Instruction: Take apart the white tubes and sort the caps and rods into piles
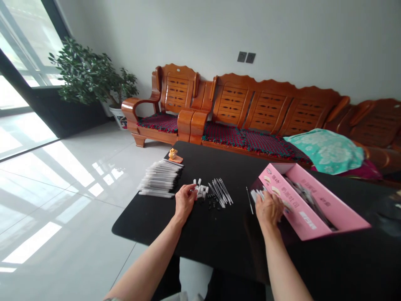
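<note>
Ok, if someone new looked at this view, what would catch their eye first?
Probably the open pink box at the right of the black table, with the right hand beside it. Next, the stack of white tubes at the table's left, beyond the left hand. Behind, a turquoise cloth stands out on the wooden bench.

The left forearm [153,255], bare, slants from near left toward far right; its left hand [184,202] has bent fingertips gathered close together. The right forearm [283,261], also bare, leans leftward; the right hand [268,209] shows its back, fingers curled, slightly blurred.
</note>
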Action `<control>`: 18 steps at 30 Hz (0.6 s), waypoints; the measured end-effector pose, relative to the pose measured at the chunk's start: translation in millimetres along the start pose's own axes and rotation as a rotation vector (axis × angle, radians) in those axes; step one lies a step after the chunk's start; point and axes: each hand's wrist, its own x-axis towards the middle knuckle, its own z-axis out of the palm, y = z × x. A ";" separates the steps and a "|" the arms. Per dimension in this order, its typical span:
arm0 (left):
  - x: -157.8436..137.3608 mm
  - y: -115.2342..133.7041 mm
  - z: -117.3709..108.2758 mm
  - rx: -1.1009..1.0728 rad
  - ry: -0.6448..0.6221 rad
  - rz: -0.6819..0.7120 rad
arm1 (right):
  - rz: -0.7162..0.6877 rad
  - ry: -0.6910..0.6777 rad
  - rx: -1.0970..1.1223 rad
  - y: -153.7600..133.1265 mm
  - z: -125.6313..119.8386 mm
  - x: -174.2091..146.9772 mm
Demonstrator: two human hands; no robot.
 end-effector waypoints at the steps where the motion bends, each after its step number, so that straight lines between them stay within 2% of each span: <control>1: 0.1 0.0 0.2 0.006 0.000 0.005 | -0.011 0.001 0.057 -12.0 -1.5 -1.0; 5: -0.1 -0.4 -0.5 0.063 -0.006 0.022 | -0.076 0.029 0.286 -67.6 -5.1 -14.8; 8: -1.7 -1.2 -1.1 0.089 -0.013 0.015 | -0.169 0.083 0.354 -95.3 -3.6 -29.4; 11: -4.1 -0.4 -2.3 0.099 -0.021 -0.012 | -0.246 0.128 0.365 -101.5 -0.1 -38.5; 14: -5.7 3.7 -10.5 0.200 -0.032 0.016 | -0.269 0.159 0.368 -96.6 1.9 -40.6; 18: -6.6 8.2 -41.7 0.423 -0.034 0.120 | -0.256 0.173 0.373 -93.6 1.5 -40.4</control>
